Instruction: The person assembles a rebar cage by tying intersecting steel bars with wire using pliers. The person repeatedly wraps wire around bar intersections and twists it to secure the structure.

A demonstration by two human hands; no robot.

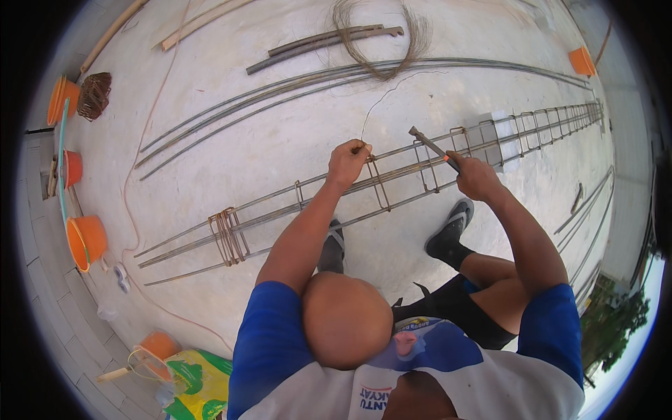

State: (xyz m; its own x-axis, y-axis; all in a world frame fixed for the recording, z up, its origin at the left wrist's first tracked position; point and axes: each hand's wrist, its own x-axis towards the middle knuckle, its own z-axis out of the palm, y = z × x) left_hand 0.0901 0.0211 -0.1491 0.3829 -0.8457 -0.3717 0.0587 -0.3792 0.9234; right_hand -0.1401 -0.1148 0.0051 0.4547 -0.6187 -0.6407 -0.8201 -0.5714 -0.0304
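Across the floor runs a long rebar cage (308,201) of steel bars with square stirrups. My left hand (346,164) is closed in a pinch at its far bar, beside a stirrup (379,183). A thin tie wire (371,106) curves up from those fingers. My right hand (479,178) grips the black-and-orange handle of a hammer (434,146), its dark metal head pointing far left over the cage. The fingertips of my left hand are partly hidden. Several loose stirrups (228,238) hang bunched near the cage's left end.
Beyond the cage lie long loose bars (269,89), dark metal tools (322,47) and a wire coil (418,31). Orange buckets (87,241) line the left wall. More bars (584,217) lie at right. My feet (451,227) are close to the cage's near side.
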